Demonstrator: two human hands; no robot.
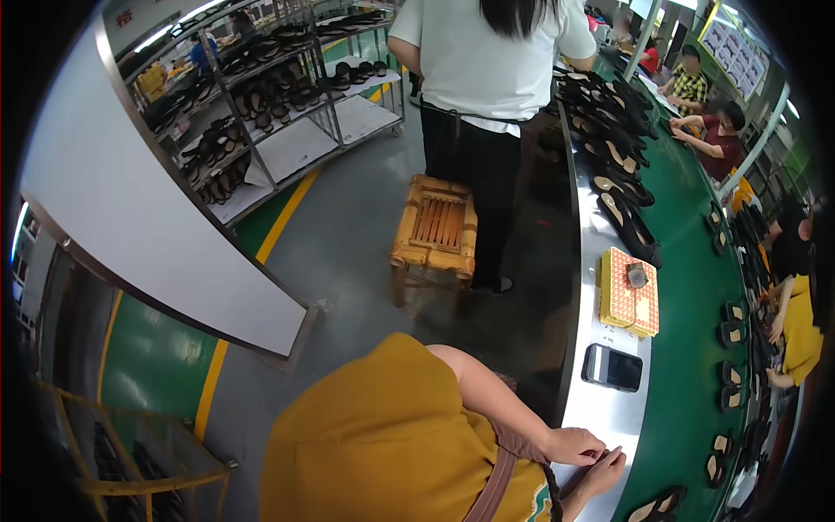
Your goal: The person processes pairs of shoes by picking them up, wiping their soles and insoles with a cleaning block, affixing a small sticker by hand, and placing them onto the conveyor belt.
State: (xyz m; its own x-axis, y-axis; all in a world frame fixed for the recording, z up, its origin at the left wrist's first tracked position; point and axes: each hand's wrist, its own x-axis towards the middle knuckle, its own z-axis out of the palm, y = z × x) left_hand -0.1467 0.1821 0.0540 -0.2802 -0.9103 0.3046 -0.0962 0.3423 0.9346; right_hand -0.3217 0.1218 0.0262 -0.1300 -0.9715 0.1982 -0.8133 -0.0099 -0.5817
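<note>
My left hand (pixel 574 445) reaches in from the mustard sleeve, its fingers bent and pinched together over the metal edge of the bench (pixel 600 406). Just below it is my right hand (pixel 603 474), with the thumb and fingers drawn together near the left fingertips. Anything between the fingers is too small or hidden to make out. A dark phone (pixel 612 367) lies on the metal strip beyond my hands. Past it sits a patterned yellow-and-red box (pixel 630 291) with a small grey object (pixel 637 276) on top. Black shoes (pixel 658 505) lie near my right hand.
A green conveyor (pixel 683 348) carries many black shoes, with several workers along its far side. A person in a white shirt (pixel 491 65) stands ahead beside a bamboo stool (pixel 435 228). Shoe racks (pixel 261 113), a pale panel (pixel 165 191) and a yellow cart (pixel 130 483) are leftward.
</note>
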